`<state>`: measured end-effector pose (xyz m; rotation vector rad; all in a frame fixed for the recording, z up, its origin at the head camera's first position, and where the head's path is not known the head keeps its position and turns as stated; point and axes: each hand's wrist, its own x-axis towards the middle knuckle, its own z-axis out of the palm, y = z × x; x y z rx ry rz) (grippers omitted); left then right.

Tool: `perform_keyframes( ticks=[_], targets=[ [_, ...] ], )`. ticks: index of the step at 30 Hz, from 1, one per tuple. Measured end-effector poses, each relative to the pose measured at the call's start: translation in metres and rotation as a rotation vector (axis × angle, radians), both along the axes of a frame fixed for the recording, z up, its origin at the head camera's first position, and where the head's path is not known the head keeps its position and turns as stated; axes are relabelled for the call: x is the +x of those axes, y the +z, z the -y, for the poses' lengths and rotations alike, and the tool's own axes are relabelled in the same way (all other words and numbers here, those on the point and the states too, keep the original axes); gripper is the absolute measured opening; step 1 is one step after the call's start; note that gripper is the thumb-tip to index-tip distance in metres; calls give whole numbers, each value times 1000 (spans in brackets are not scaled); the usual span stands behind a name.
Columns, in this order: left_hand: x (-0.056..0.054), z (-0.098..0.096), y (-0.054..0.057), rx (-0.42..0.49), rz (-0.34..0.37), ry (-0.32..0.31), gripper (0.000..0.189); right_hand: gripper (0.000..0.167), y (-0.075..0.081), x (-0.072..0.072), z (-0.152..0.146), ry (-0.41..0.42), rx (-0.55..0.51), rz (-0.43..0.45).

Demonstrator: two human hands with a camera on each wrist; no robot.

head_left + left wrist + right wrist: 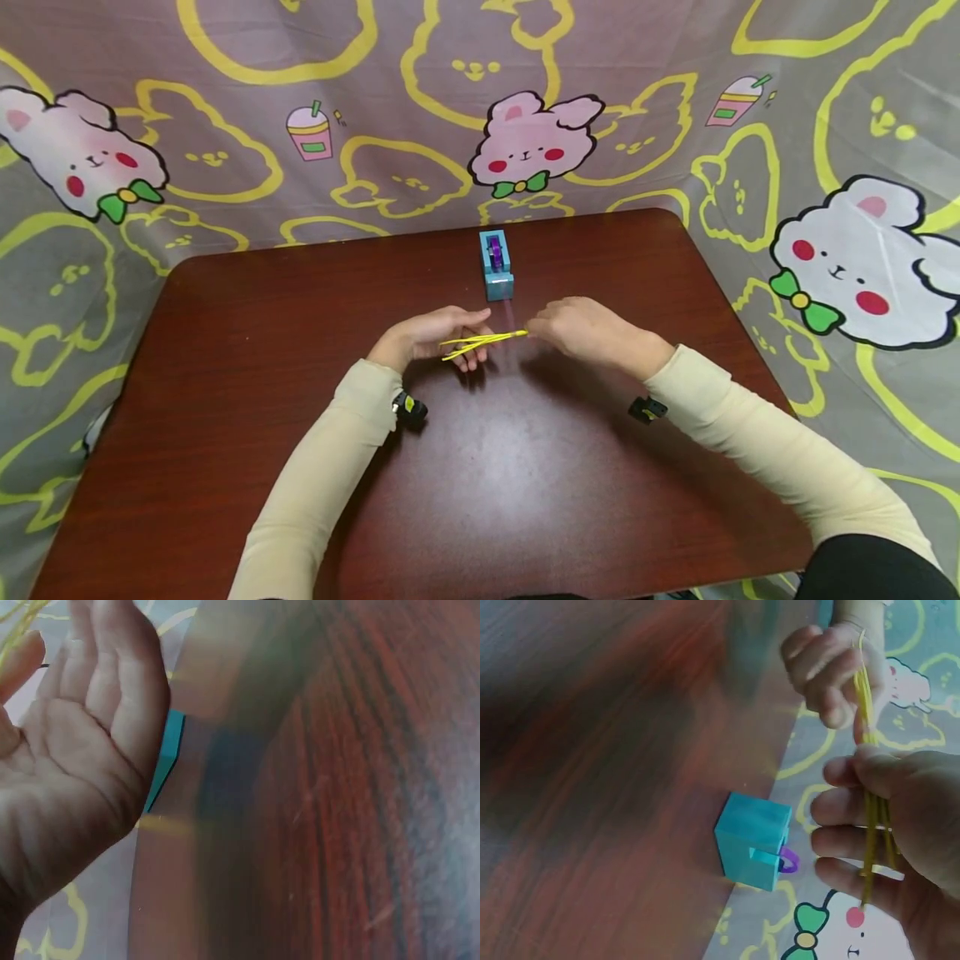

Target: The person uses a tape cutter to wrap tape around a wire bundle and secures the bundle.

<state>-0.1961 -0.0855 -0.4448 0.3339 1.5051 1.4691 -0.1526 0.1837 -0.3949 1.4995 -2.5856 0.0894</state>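
Observation:
My right hand (581, 327) pinches a bundle of thin yellow strips (487, 339) between thumb and index finger. In the right wrist view the yellow strips (871, 802) run past the pinch along the palm of the right hand (930, 825), whose other fingers are extended. The loose ends spread in front of my left hand (450, 329). That hand's palm and straight fingers show in the left wrist view (90, 742), where blurred yellow strands cross near the thumb. Beyond both hands stands a blue tape dispenser (497, 283) with a purple core.
Both hands are above a dark reddish-brown wooden table (480, 500). A patterned curtain (420, 150) with cartoon animals hangs behind the table and along its sides. A black wrist camera (410, 408) sits at the left cuff, another (647, 408) at the right.

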Motion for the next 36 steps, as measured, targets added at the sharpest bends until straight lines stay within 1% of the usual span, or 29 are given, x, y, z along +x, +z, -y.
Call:
perform_keyframes(
  ticks=[2, 4, 7, 11, 15, 17, 19, 21, 23, 25, 27, 31, 36],
  targets=[
    [0, -2, -1, 16, 22, -10, 61, 17, -2, 2, -1, 20, 4, -79],
    [0, -4, -2, 28, 36, -21, 59, 17, -5, 3, -2, 32, 2, -135],
    [1, -6, -3, 41, 36, -32, 54, 18, -8, 4, -4, 39, -5, -185],
    [2, -6, -3, 54, 19, -35, 47, 20, -11, 4, -5, 47, -13, -216],
    [3, -6, 0, 59, -6, -40, 42, 21, -12, 4, -6, 49, -16, -229],
    [3, -6, 2, 45, -39, -40, 40, 21, -11, 4, -6, 47, -15, -220],
    [5, -6, 6, 21, -102, -43, 37, 20, -9, 4, -6, 46, -12, -183],
    [6, -7, 11, -5, -195, -47, 34, 18, -7, 3, -5, 36, -18, -100],
    [9, -7, 16, -37, -306, -45, 30, 12, -5, 0, -3, 15, -40, 26],
    [12, -7, 22, -72, -413, -38, 27, 4, -2, -4, -2, -4, -72, 170],
    [15, -8, 26, -114, -522, -20, 24, 6, 2, -8, 0, -23, -104, 304],
    [23, -9, 32, -198, -744, 13, 20, 8, 8, -19, 1, -14, -127, 512],
    [35, -9, 34, -286, -1069, 28, 18, 5, 6, -36, -1, -13, -157, 790]
  ],
)
